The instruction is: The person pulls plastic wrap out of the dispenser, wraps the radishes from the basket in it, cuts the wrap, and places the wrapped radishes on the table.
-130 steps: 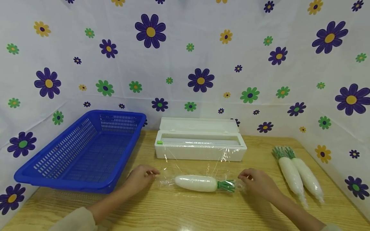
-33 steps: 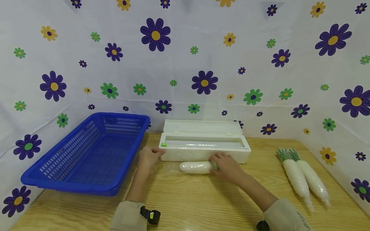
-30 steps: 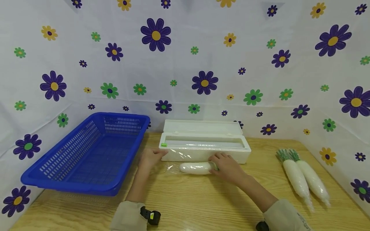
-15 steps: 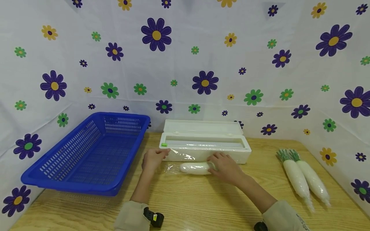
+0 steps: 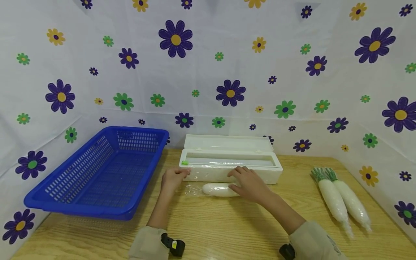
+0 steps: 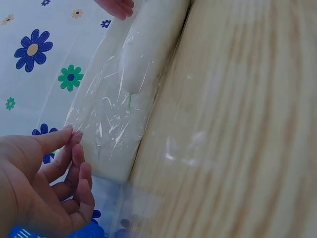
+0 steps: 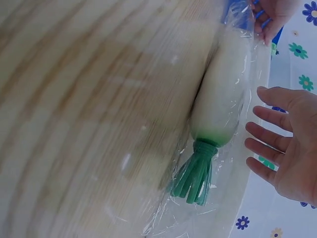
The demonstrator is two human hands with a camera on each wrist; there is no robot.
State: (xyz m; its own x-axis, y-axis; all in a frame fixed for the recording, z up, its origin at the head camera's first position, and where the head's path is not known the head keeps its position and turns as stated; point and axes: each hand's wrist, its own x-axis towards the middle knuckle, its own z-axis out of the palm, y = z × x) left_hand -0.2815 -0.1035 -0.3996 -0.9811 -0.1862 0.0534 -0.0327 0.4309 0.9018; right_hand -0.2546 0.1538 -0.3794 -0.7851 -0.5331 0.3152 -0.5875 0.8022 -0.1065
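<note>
A white radish point(image 5: 216, 189) with green stalks point(image 7: 194, 176) lies under clear plastic wrap point(image 6: 106, 116), alongside the front of a white wrap box point(image 5: 208, 175). At the box's left front corner, my left hand point(image 5: 172, 178) pinches the edge of the wrap between thumb and index finger. My right hand point(image 5: 248, 184) hovers over the stalk end of the radish and the box front. In the right wrist view its fingers are spread and hold nothing. The head view has the stalks hidden behind that hand.
The box's lid point(image 5: 227, 143) is raised, showing the roll inside, with a green slider point(image 5: 184, 162) at the left of its front edge. A blue basket point(image 5: 78, 210) stands at left. Two wrapped radishes point(image 5: 333, 198) lie at right on the wooden table point(image 5: 208, 227).
The radish has moved back against the box, and both hands have moved from its two ends to the box front. In the last half second my right hand's fingers have lifted and spread.
</note>
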